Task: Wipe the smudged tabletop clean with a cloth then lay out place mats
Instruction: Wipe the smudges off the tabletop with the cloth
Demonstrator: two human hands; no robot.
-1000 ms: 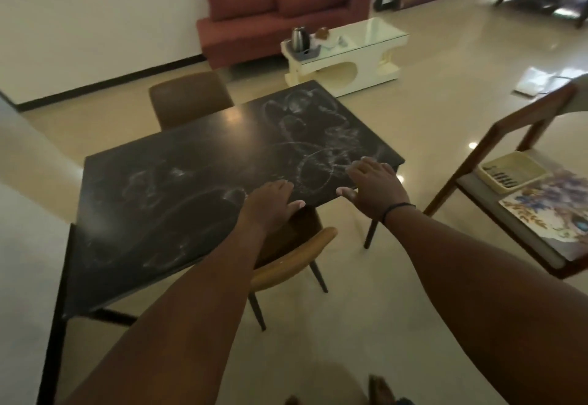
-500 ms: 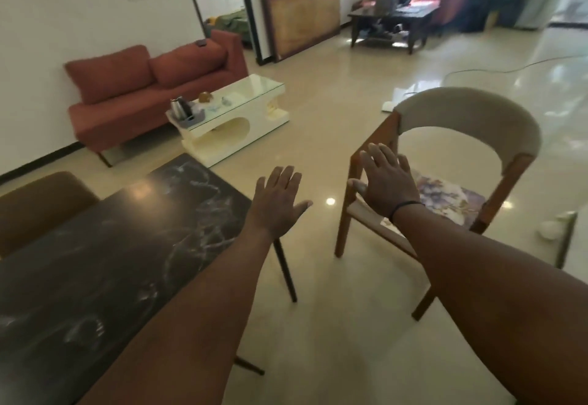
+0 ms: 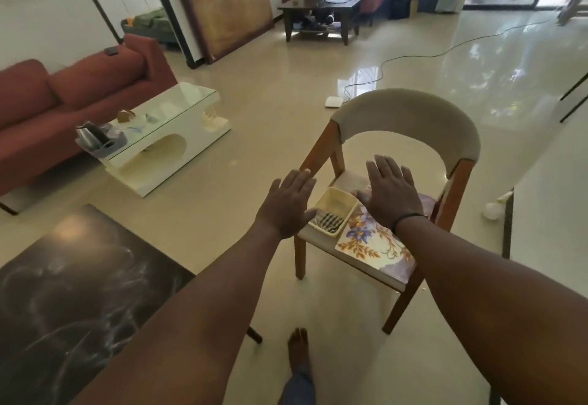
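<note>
From the head camera, both arms were stretched forward over a wooden chair (image 3: 410,124) with a curved pale backrest. The left hand (image 3: 288,204) was flat, palm down, its fingers straight and close together, and it held nothing; it hung above the left edge of the seat. The right hand (image 3: 389,196) was also flat with straight, slightly spread fingers and held nothing, above the middle of the seat. On the seat lay a flowered place mat (image 3: 372,245), and just beside it, on its left, a cream plastic basket (image 3: 334,210) with dark cutlery inside. The dark tabletop (image 3: 73,280) stood low at the left, well apart from the chair, with pale smudges across its surface. I could not see any cloth. A bare foot (image 3: 299,350) was on the shiny floor below the arms
</note>
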